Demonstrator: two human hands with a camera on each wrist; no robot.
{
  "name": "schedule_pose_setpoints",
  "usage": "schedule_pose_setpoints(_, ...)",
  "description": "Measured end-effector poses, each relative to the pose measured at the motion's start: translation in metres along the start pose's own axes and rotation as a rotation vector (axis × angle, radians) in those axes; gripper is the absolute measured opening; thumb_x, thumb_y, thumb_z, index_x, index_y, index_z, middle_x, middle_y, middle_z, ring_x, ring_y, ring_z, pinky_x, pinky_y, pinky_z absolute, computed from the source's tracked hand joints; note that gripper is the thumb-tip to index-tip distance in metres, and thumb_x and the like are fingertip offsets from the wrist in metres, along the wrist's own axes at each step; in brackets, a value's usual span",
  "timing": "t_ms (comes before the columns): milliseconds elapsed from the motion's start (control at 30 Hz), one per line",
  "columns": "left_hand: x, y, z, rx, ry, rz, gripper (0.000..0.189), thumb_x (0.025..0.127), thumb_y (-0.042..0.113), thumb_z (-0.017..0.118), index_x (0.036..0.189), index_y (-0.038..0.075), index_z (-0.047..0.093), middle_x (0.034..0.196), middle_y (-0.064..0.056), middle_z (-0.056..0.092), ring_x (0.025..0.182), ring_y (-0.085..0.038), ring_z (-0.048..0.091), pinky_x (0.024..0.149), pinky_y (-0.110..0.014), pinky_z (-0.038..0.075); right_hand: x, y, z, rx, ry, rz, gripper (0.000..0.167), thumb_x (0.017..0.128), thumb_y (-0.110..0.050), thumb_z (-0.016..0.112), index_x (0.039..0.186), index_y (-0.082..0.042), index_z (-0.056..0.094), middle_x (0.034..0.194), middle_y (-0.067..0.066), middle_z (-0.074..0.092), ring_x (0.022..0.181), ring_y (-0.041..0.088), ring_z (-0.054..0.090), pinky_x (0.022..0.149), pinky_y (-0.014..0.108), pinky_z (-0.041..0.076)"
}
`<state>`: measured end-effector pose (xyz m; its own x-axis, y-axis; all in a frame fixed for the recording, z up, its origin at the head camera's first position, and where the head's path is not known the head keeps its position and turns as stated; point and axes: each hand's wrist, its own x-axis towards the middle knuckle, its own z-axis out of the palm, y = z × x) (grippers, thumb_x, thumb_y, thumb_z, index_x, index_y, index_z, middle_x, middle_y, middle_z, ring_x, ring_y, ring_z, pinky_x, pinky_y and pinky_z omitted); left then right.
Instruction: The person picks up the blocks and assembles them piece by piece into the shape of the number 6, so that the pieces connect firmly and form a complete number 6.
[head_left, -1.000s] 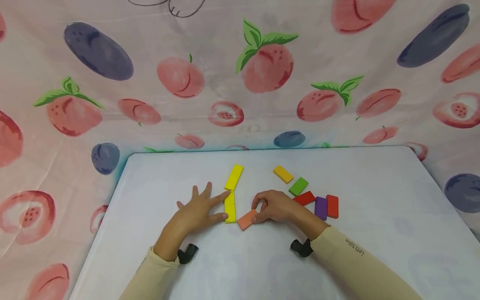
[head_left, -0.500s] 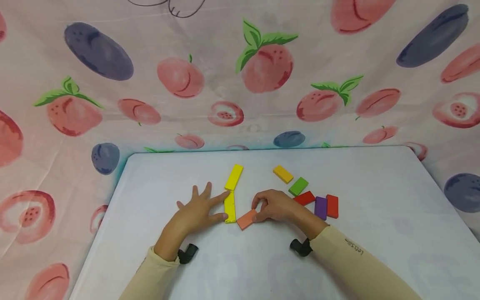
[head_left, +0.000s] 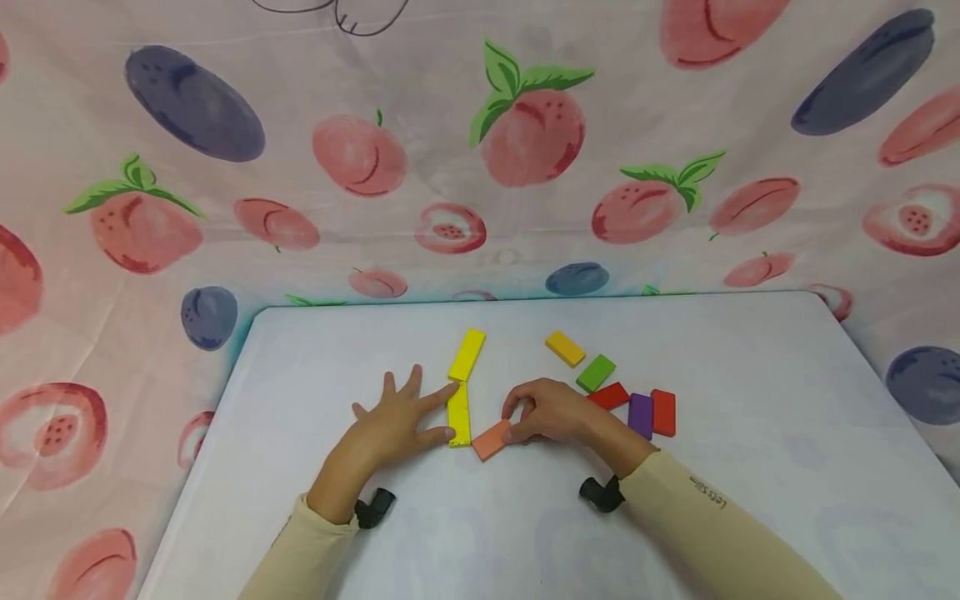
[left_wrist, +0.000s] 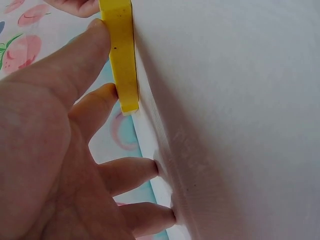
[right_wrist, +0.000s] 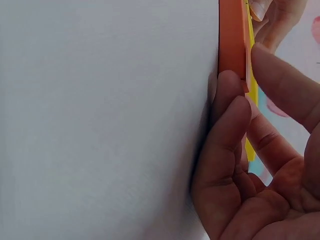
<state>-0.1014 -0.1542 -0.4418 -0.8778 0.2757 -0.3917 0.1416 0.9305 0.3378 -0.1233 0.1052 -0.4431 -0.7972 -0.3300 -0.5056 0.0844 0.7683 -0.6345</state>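
My left hand (head_left: 393,425) is spread flat-fingered at the left side of a yellow block (head_left: 459,417), its index finger and thumb touching it. In the left wrist view the fingertips meet the edge of this yellow block (left_wrist: 126,65). A second yellow block (head_left: 468,356) lies end to end with it, slanting away to the right. Just right of the near yellow block's lower end is a flat orange block (head_left: 491,440), set at an angle. My right hand (head_left: 551,411) pinches its right end between thumb and curled fingers. The right wrist view shows fingertips at the orange block's (right_wrist: 232,40) end.
On the right of the white table (head_left: 525,533) lie several blocks in a curve: amber (head_left: 566,348), green (head_left: 596,373), red (head_left: 609,396), purple (head_left: 641,415) and another red block (head_left: 663,412). A fruit-print cloth (head_left: 450,133) hangs behind the table's back edge.
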Motion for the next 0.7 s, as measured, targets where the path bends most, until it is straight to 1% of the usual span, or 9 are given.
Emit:
schedule_pose_setpoints(133,-0.0002,0.0009,-0.0007,-0.004,0.0,-0.001,0.07,0.091,0.056,0.069,0.154,0.049,0.038,0.171,-0.017,0.018,0.153,-0.058,0.005,0.097,-0.093,0.012,0.0001,0.001,-0.0002,0.004,-0.002,-0.009,0.019,0.083,-0.026,0.085,0.098,-0.025,0.074,0.079,0.003,0.062,0.074,0.019,0.056,0.064,0.027,0.042)
schedule_pose_setpoints(367,-0.0008,0.0009,-0.0008,-0.001,0.004,0.004,0.07,0.091,0.057,0.069,0.154,0.049,0.038,0.171,-0.017,0.018,0.153,-0.058,0.005,0.097,-0.093,0.014,0.0,-0.0005,0.0002,0.002,0.008,0.008,0.019,0.082,-0.026,0.086,0.097,-0.026,0.074,0.079,0.003,0.062,0.073,0.019,0.056,0.063,0.026,0.042)
schedule_pose_setpoints(700,-0.0006,0.0015,-0.001,-0.002,-0.001,0.0,0.07,0.091,0.056,0.069,0.154,0.049,0.039,0.171,-0.017,0.018,0.153,-0.058,0.005,0.097,-0.093,0.013,-0.0012,0.0019,0.0012,0.011,0.018,0.0,0.02,0.082,-0.027,0.087,0.097,-0.026,0.074,0.079,0.003,0.062,0.073,0.019,0.056,0.063,0.027,0.042)
